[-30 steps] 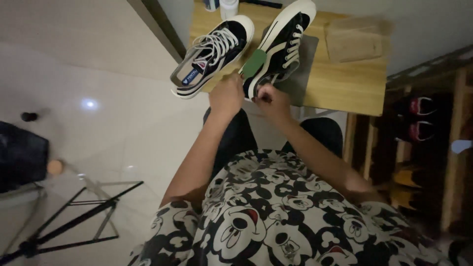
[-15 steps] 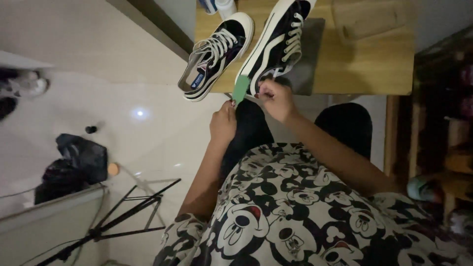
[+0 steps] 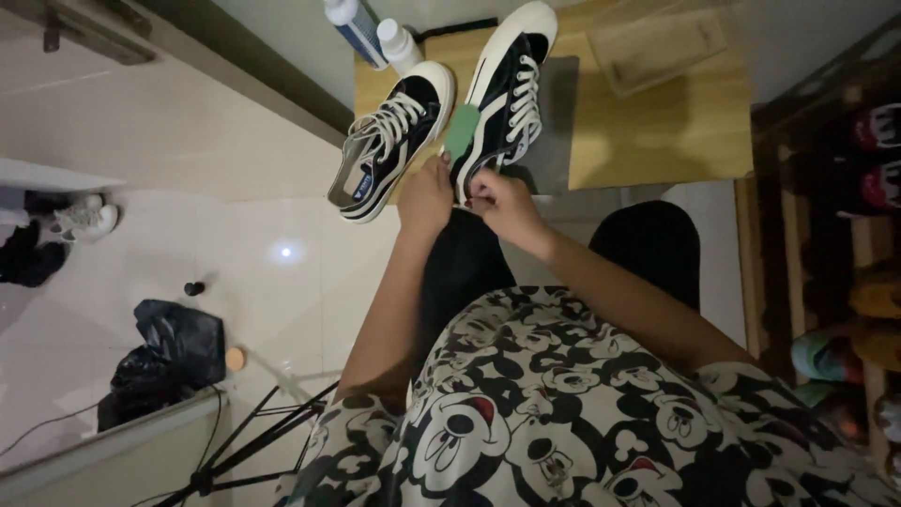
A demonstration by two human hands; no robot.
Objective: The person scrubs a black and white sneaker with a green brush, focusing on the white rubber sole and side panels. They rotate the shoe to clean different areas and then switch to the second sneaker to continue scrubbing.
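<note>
Person in cartoon-print shirt sitting at wooden surface, both hands working at heel end of black-and-white sneaker lying on grey mat. Left hand resting against heel, fingers curled; whether grasping, cannot tell. Right hand pinching heel edge, fingers clenched on sneaker. Green piece showing at sneaker's side. Second sneaker lying just beside, overhanging surface edge. Two bottles standing behind.
</note>
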